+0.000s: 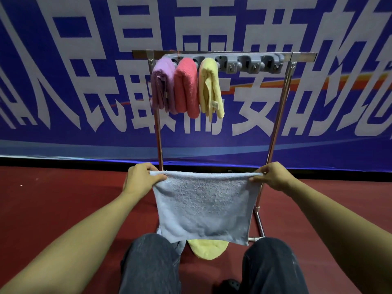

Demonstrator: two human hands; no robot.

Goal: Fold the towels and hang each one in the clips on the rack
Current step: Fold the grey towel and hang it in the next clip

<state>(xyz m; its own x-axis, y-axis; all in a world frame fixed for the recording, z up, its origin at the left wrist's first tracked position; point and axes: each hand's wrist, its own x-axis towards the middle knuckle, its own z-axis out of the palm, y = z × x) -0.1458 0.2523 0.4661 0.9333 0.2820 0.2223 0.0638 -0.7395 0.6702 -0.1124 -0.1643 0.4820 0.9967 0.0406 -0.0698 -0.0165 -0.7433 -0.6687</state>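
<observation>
**Pale blue towel held taut before the rack, three towels already clipped**

Behind everything, a blue banner (63,124) with huge white characters, cut off at the top and both sides, so not readable whole. Below it, a dark red floor (53,209).

In front of the banner, a metal rack (277,115) with two uprights and a top bar; left upright partly hidden behind hanging towels and lower down behind the held cloth; base visible only at the right, near the knee. Along the top bar, a grey clip strip (250,62), its left part covered by cloth, several clips to the right bare.

Stretched flat in mid-air between the hands, a pale blue towel (203,206), top edge level, lower edge hanging just above the knees; whether single or doubled, impossible to tell.

Hanging side by side at the left of the strip, touching: a purple towel (162,85), a pink towel (186,88), a yellow towel (211,88), each folded; clip grip itself hidden under the cloth.

On the floor between dark trouser legs (150,266), a second yellow towel (206,250), mostly hidden by the blue one.

Left hand (140,177) pinching the blue towel's upper left corner, thumb on the near side. Right hand (272,177) pinching the upper right corner likewise.
</observation>
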